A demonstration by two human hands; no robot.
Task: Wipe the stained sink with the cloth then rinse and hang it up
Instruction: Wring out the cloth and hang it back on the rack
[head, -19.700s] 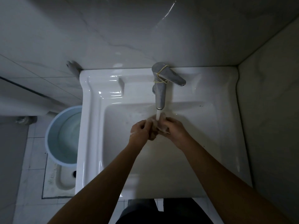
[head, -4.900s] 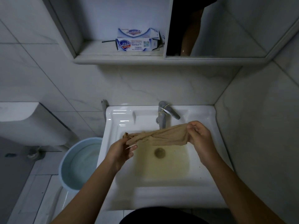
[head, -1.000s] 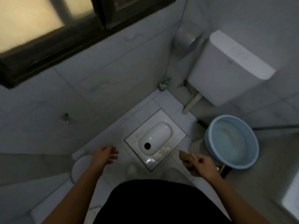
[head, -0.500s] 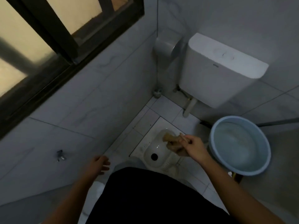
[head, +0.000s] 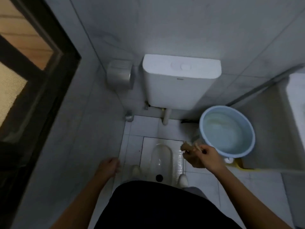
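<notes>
Right hand [head: 207,157] is closed around the cloth [head: 187,146], a tan bunch sticking out past the fingers toward 10 o'clock from the hand. Cloth sits in the air just beside the bucket [head: 250,141], at its 8 o'clock edge, and above the right rim of the squat toilet [head: 160,157]. Whether it touches the bucket I cannot tell (frame is blurred there).

Left hand [head: 109,166] holds nothing: fingers loose, slightly curled, palm down, hanging at 9 o'clock from the squat toilet, near the left wall.

Bucket is light blue, round, holds water, stands on the floor at 3 o'clock from the squat toilet. A yellow strip [head: 239,166] lies on the floor at its 6 o'clock side.

Cistern [head: 178,83] is white, mounted on the far wall at 12 o'clock from the squat toilet, pipe [head: 166,116] running down from its underside to the floor. Grey paper holder [head: 119,76] is fixed just beside it at its 9 o'clock.

Dark-framed window [head: 42,70] fills the left wall. The sink [head: 297,103] shows only as a white edge at the far right, 1 o'clock from the bucket, well apart from the cloth.

Two pale shoe tips [head: 136,171] flank the squat toilet at 6 o'clock, above dark clothing.
</notes>
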